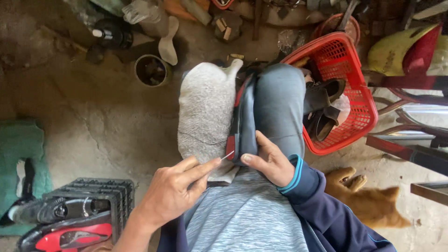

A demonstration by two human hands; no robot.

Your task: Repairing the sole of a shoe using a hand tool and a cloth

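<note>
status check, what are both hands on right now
Left hand pinching a needle. Right hand pressing the shoe against the knee. Grey cloth alongside; nothing blocking.

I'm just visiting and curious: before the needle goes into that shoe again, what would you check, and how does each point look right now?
1. Needle pinched in left hand: ok.
2. Needle tip at the shoe edge: ok.
3. Right hand steadying the shoe: ok.
4. Right thumb out of the needle's path: not ok, it lies close.
5. Shoe braced between grey cloth and knee: ok.
6. Thread on the needle: cannot tell.
</note>
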